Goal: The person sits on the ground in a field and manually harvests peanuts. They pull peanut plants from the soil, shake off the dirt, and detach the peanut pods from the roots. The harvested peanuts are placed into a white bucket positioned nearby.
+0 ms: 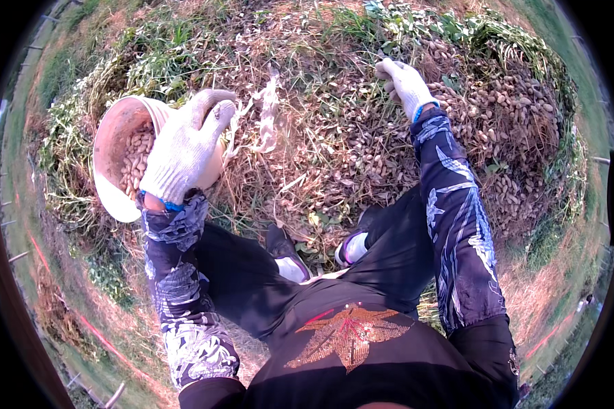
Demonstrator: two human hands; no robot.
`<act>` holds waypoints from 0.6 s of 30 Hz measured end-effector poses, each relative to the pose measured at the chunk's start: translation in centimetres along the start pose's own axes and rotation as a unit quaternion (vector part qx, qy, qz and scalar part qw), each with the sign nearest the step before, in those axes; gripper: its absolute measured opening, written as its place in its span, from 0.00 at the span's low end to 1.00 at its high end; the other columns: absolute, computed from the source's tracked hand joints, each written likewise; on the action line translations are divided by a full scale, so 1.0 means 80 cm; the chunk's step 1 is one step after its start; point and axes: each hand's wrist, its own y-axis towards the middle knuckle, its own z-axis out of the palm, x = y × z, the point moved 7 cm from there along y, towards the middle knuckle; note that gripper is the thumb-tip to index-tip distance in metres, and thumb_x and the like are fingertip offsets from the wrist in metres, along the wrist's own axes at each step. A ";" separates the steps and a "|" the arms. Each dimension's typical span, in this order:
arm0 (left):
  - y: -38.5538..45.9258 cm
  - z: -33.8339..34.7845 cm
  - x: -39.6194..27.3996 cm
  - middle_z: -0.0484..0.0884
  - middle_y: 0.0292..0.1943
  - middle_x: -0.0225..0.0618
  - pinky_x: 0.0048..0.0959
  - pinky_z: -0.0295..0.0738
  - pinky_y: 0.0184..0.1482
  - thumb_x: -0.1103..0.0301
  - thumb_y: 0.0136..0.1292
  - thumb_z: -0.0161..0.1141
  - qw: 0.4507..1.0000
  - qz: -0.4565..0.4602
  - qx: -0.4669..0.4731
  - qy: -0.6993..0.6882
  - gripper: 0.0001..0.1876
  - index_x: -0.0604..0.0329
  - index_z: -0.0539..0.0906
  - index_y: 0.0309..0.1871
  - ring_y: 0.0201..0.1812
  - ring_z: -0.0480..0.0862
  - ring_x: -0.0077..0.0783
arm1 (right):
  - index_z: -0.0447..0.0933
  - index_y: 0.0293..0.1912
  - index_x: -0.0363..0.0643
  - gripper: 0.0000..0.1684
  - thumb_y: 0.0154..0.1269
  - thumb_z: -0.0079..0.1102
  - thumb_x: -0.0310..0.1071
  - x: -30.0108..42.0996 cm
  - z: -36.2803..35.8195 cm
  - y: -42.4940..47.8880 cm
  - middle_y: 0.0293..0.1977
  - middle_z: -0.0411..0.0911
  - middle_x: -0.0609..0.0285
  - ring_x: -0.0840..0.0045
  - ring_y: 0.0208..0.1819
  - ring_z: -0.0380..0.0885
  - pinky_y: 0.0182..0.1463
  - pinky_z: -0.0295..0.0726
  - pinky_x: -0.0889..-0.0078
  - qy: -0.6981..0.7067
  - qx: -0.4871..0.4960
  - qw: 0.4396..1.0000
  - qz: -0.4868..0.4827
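A pale plastic bucket (105,153) lies tilted on its side at the left, its mouth facing left, with unshelled peanuts (137,156) inside. My left hand (187,143), in a white knitted glove, rests over the bucket's outer wall; whether its fingers grip the bucket is not clear. My right hand (401,84), gloved alike, is over the ground at the upper right, beside a heap of pulled peanut plants (517,112) with pods showing. Its fingers are partly curled, and whether they hold anything cannot be made out.
Dry leaves, stems and loose peanuts (373,163) litter the ground between my hands. A torn whitish strip (268,115) lies right of the bucket. Green peanut foliage (66,138) is piled behind and left of the bucket. My shoes (286,253) stand close in front of me.
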 end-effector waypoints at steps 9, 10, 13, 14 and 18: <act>0.029 -0.002 0.061 0.89 0.46 0.47 0.42 0.80 0.49 0.52 0.77 0.56 0.989 -0.039 -0.078 0.121 0.19 0.57 0.84 0.56 0.48 0.88 0.51 | 0.84 0.55 0.43 0.27 0.72 0.54 0.54 -0.116 0.080 -0.016 0.52 0.86 0.47 0.57 0.58 0.83 0.65 0.78 0.59 -0.428 0.101 0.898 0.026; 0.042 0.009 0.052 0.89 0.46 0.48 0.41 0.80 0.49 0.53 0.78 0.56 0.992 -0.006 -0.081 0.098 0.19 0.59 0.83 0.56 0.48 0.88 0.51 | 0.83 0.56 0.44 0.26 0.71 0.54 0.52 -0.126 0.056 -0.008 0.53 0.86 0.48 0.58 0.58 0.83 0.65 0.78 0.59 -0.436 0.053 0.898 0.033; 0.052 0.019 0.049 0.89 0.46 0.48 0.41 0.80 0.49 0.55 0.78 0.56 0.995 -0.005 -0.053 0.085 0.17 0.59 0.83 0.56 0.47 0.88 0.51 | 0.82 0.57 0.46 0.23 0.67 0.58 0.44 -0.137 0.063 -0.018 0.55 0.85 0.51 0.59 0.59 0.82 0.66 0.78 0.58 -0.622 0.190 0.759 0.022; 0.048 0.019 0.052 0.88 0.47 0.48 0.39 0.79 0.52 0.55 0.78 0.57 0.996 -0.021 -0.037 0.082 0.18 0.59 0.83 0.57 0.49 0.88 0.49 | 0.82 0.58 0.46 0.23 0.67 0.60 0.43 -0.148 0.073 -0.028 0.56 0.84 0.52 0.60 0.61 0.80 0.68 0.76 0.58 -0.689 0.211 0.693 -0.027; 0.046 0.023 0.033 0.88 0.49 0.48 0.37 0.78 0.57 0.57 0.78 0.57 0.997 -0.015 -0.002 0.079 0.17 0.60 0.83 0.58 0.52 0.87 0.46 | 0.77 0.61 0.52 0.26 0.64 0.65 0.37 -0.230 0.064 -0.028 0.54 0.78 0.62 0.67 0.59 0.77 0.59 0.80 0.64 -0.771 0.143 0.607 -0.128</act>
